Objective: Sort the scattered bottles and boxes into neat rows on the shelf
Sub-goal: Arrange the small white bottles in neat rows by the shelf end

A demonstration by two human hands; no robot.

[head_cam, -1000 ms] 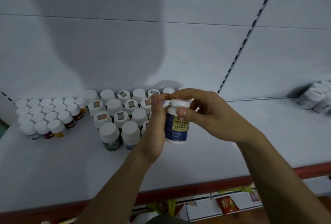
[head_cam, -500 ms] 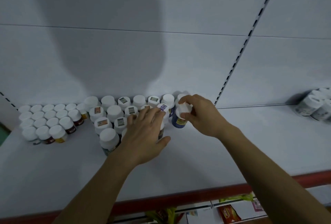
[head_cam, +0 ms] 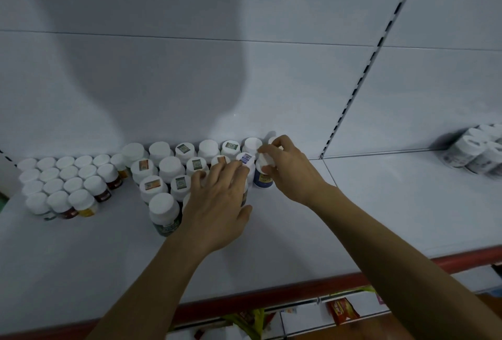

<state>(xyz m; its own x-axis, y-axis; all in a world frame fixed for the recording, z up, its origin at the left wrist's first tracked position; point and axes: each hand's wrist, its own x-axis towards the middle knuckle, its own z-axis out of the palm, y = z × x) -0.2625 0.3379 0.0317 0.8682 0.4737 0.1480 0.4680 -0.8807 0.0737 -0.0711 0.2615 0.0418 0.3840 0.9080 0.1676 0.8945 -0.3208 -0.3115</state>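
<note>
Shelf [head_cam: 380, 204] | right hand [head_cam: 288, 174] grips blue bottle [head_cam: 262, 180] | left hand [head_cam: 217, 204] seemingly flat

At frame centre I note my right hand [head_cam: 288, 168] pinching the white cap of an upright blue-labelled bottle [head_cam: 263, 180], at the right end of the white-capped bottle cluster [head_cam: 171, 167] on the shelf [head_cam: 366, 204]. My left hand [head_cam: 220, 204] lies flat, fingers spread over neighbouring caps. Smaller bottles [head_cam: 69, 174] stand in rows at centre left.
</note>
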